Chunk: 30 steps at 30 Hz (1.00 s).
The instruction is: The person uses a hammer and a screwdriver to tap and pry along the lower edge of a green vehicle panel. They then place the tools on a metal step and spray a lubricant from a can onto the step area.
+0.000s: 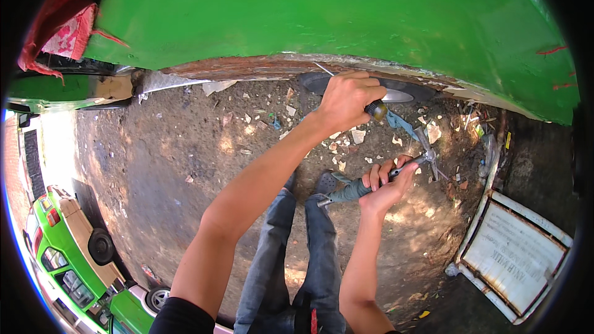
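My left hand (349,99) is closed on a screwdriver (376,111) with a dark and yellowish handle; its thin shaft (323,68) points up-left to the cracked, rusty lower edge (247,68) of a green body panel (309,12). My right hand (391,185) is closed on a metal hammer (432,156) with green wrapping (346,193) on its handle, held below and right of my left hand, away from the panel. A blue rag or strip (402,125) shows between the two tools, behind them. A tire (421,93) is partly visible under the panel.
Flaked chips (357,137) litter the dirty ground (167,198) around my feet. A white framed metal sign (516,253) lies at the lower right, beside a pale pole and debris. A green vehicle (74,278) stands at the lower left; red cloth (68,37) hangs at the upper left.
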### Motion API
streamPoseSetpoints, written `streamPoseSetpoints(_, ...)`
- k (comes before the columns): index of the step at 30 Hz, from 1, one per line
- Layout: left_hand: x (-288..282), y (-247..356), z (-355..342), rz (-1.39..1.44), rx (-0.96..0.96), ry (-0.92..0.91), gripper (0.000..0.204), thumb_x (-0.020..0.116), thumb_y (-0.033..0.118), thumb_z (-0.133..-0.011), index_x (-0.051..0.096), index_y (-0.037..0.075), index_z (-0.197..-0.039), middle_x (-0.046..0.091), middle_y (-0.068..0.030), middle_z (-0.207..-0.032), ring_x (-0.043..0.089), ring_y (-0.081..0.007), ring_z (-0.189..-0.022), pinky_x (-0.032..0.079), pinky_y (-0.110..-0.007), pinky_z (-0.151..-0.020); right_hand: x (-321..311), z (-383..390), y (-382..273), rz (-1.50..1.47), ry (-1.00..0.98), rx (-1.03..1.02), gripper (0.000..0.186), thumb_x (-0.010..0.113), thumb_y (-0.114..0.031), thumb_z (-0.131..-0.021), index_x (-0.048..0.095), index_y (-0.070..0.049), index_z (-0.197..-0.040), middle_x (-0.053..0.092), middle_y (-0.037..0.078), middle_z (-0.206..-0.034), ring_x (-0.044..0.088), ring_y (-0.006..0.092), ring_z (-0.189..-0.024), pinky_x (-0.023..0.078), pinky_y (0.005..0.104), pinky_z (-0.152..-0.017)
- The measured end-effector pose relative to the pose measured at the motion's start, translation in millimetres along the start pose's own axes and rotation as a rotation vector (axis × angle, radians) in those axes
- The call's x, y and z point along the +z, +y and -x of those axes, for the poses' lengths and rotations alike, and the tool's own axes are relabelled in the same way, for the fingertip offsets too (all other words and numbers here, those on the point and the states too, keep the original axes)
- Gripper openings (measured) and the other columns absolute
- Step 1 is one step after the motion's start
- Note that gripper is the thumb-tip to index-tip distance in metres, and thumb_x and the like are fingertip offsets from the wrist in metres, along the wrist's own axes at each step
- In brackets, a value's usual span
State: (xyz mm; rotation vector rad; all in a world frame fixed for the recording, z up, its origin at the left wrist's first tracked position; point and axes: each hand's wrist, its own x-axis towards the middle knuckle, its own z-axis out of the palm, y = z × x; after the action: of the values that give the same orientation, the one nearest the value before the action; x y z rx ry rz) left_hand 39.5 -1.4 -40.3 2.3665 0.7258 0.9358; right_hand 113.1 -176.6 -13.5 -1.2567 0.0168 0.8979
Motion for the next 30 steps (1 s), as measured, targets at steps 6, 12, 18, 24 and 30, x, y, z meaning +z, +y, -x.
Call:
streamPoseSetpoints(6, 4.3, 5.9, -3.0, -0.005, 0.054, -0.005, 0.029, 0.074, 0.005, -0.052, 0.064, 0.008, -0.08, 0.06, -0.0035, -0.075, 0.059, -0.0265, -0.075, 0.049, -0.041, -0.064, 2.0, 11.8, 9.1, 0.051, -0.081, 0.039, 0.046, 0.039, -0.058, -0.106, 0.039, -0.013, -0.095, 0.028, -0.002, -0.057, 0.025, 0.0086, -0.041, 0.025, 0.0268, -0.04)
streamPoseSetpoints(12, 7.0, 5.8, -2.8, 0.0, 0.068, 0.008, 0.031, 0.074, 0.005, -0.053, 0.065, 0.008, -0.082, 0.06, -0.0031, -0.075, 0.059, -0.026, -0.076, 0.05, -0.04, -0.064, -3.5, 8.1, 6.0, 0.055, -0.073, 0.03, 0.046, 0.039, -0.058, -0.106, 0.039, -0.013, -0.095, 0.027, -0.002, -0.057, 0.024, 0.0085, -0.041, 0.025, 0.0268, -0.04)
streamPoseSetpoints(18, 7.1, 0.5, 1.9, 0.024, 0.077, -0.022, 0.031, 0.074, 0.006, -0.051, 0.063, 0.007, -0.08, 0.057, -0.0041, -0.074, 0.058, -0.0267, -0.075, 0.048, -0.041, -0.065, -5.1, 8.4, 0.0, 0.038, -0.092, 0.039, 0.046, 0.038, -0.057, -0.106, 0.038, -0.014, -0.094, 0.027, -0.003, -0.056, 0.024, 0.0083, -0.041, 0.024, 0.0268, -0.04)
streamPoseSetpoints(24, 5.2, 8.4, 3.3, 0.023, 0.122, 0.051, 0.03, 0.076, 0.006, -0.051, 0.061, 0.006, -0.078, 0.056, -0.0041, -0.073, 0.056, -0.0271, -0.074, 0.046, -0.041, -0.066, -10.6, 10.7, -3.2, 0.045, -0.073, 0.041, 0.045, 0.038, -0.058, -0.106, 0.038, -0.014, -0.095, 0.027, -0.003, -0.056, 0.024, 0.0082, -0.04, 0.024, 0.0268, -0.04)
streamPoseSetpoints(30, 8.8, 17.3, -10.1, 0.122, 0.095, 0.147, 0.028, 0.076, 0.005, -0.054, 0.059, 0.005, -0.075, 0.055, -0.0051, -0.072, 0.056, -0.0274, -0.074, 0.046, -0.04, -0.067, -9.6, 14.8, -4.0, 0.067, -0.065, 0.033, 0.045, 0.041, -0.059, -0.105, 0.042, -0.015, -0.096, 0.028, -0.004, -0.057, 0.023, 0.0079, -0.042, 0.023, 0.0258, -0.04)
